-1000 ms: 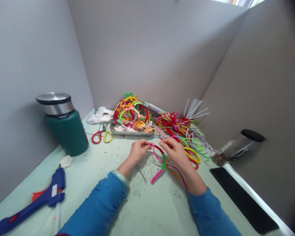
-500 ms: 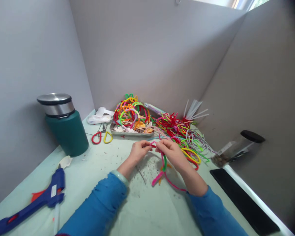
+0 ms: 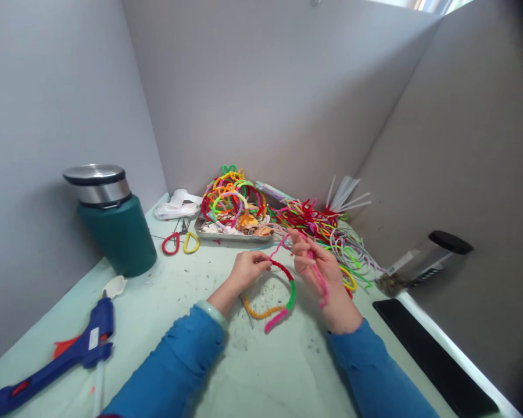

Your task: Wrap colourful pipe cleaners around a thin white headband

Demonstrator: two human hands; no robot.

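My left hand (image 3: pixel 245 270) pinches one end of a curved band wrapped in pipe cleaners, its fingertips closed on the red part. The band (image 3: pixel 292 295) bends round below through red, green, pink and orange sections, just above the table. A loose pink pipe cleaner (image 3: pixel 315 268) runs from the left fingertips over to my right hand (image 3: pixel 326 284). That hand is turned partly palm up, the pink strand caught between its fingers and its tail hanging across the palm. Dark specks lie on the table under both hands.
A metal tray (image 3: pixel 235 237) holds shells and colourful rings at the back. Scissors (image 3: pixel 182 241) lie left of it, a pipe cleaner pile (image 3: pixel 307 219) right. Nearer left are a green bottle (image 3: pixel 117 238) and blue glue gun (image 3: pixel 89 339). At right are a clear jar (image 3: pixel 422 264) and black strip (image 3: pixel 431 354).
My right hand has moved off from the left fingertips to the right and turned over, drawing the pink strand with it. My left hand stays in place; the multicoloured band now shows more fully.
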